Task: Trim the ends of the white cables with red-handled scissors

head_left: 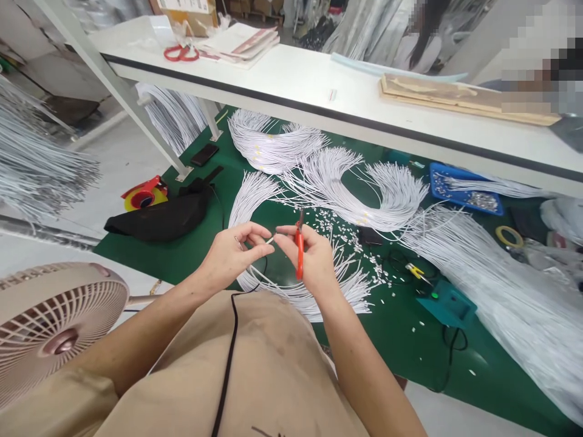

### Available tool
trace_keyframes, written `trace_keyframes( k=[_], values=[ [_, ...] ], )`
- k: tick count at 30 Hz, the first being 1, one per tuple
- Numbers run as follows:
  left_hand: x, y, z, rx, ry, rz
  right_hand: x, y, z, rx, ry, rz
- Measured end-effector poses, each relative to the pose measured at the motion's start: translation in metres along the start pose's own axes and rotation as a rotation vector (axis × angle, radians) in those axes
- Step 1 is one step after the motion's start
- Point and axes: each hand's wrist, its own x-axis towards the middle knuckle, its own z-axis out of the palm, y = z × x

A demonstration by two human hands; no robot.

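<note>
My left hand pinches the end of a white wire between thumb and fingers. Close beside it, my right hand holds a pair of red-handled scissors, the blades pointing away from me. The right thumb and forefinger also meet at the wire's tip; whether they grip it I cannot tell. Beneath both hands lies a curved bundle of white wires on the green table. More white wire bundles lie just beyond, with many small pale bits scattered near them.
A white shelf spans the back, carrying other red scissors, papers and wooden strips. At left are a tape dispenser, a black pouch and a fan. Rightward are a blue tray, teal device and long wires.
</note>
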Motion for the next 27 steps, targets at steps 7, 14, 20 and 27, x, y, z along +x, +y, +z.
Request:
trace_keyframes(
  k=[7, 14, 20, 27],
  values=[
    [0.004, -0.003, 0.000, -0.155, -0.103, -0.016, 0.001, -0.010, 0.002, -0.065, 0.447, -0.137],
    [0.005, 0.001, 0.001, -0.201, -0.173, -0.053, 0.001, -0.023, 0.019, -0.248, 0.044, -0.279],
    [0.003, -0.001, 0.001, -0.135, -0.226, -0.083, 0.011, -0.023, 0.019, -0.125, -0.235, -0.076],
    [0.003, -0.005, -0.002, -0.224, -0.267, -0.108, 0.010, -0.020, 0.024, -0.128, -0.136, -0.050]
  ],
)
